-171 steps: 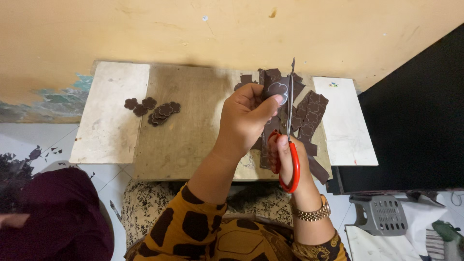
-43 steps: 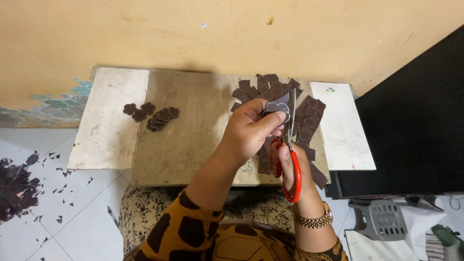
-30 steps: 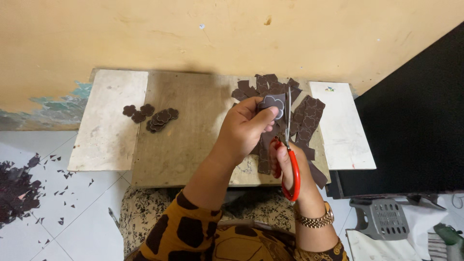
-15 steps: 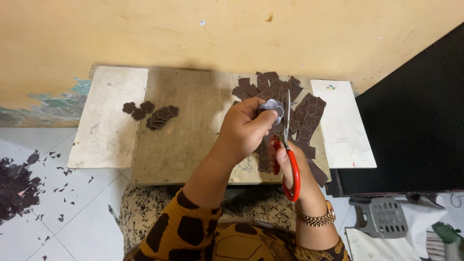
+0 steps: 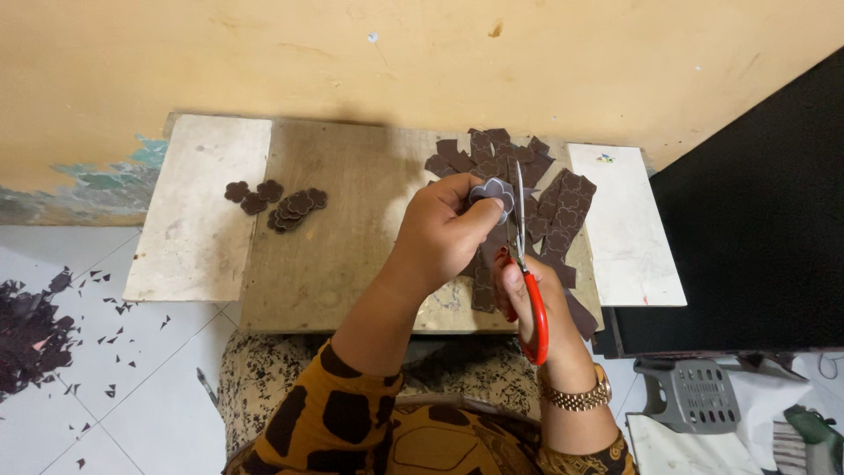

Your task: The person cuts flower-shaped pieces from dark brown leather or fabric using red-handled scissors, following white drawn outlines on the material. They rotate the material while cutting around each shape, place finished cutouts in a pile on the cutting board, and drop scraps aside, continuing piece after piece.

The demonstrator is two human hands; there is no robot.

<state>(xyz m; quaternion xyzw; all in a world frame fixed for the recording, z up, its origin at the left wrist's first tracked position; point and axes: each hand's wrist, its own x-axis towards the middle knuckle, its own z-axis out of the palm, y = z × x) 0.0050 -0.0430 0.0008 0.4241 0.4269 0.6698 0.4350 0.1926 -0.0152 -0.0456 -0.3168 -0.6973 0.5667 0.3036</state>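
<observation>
— Hands?
— Right hand, centre frame, grips red scissors; left hand pinches a flower-shaped cutout against the blades.
— Beyond?
— Uncut brown strips on the wooden board; finished cutouts upper left.

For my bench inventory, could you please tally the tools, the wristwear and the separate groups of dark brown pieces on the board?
Scissors, red-handled, in the right hand: 1
Wristwatch: 1
Finished flower cutouts, pile: 1
Uncut marked strips, heap: 1
Flower piece in the left hand: 1
Total: 5
</observation>
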